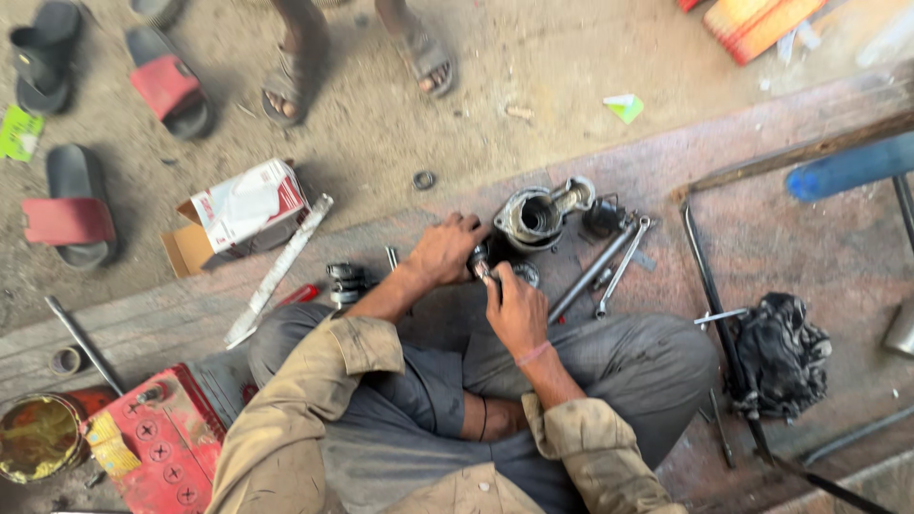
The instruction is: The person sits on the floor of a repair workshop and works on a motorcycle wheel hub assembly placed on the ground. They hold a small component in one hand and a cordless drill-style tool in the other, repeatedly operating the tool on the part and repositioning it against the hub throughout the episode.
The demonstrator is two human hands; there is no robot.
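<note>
Gripping small metal part [484, 264], left hand [444, 249] and right hand [515, 309] both clamped; tin [38, 438] holding yellowish liquid.

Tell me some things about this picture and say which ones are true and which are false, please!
1. Both hands are on a small dark metal part. True: the left hand and the right hand meet on the metal part.
2. Two wrenches lie beside the hands. True: the wrenches lie side by side on the floor.
3. The round metal housing is on the person's lap. False: it sits on the floor beyond the hands.
4. The black rag covers the red box. False: the rag lies on the other side, far from the red box.
5. The torn carton lies on the ground. True.
</note>
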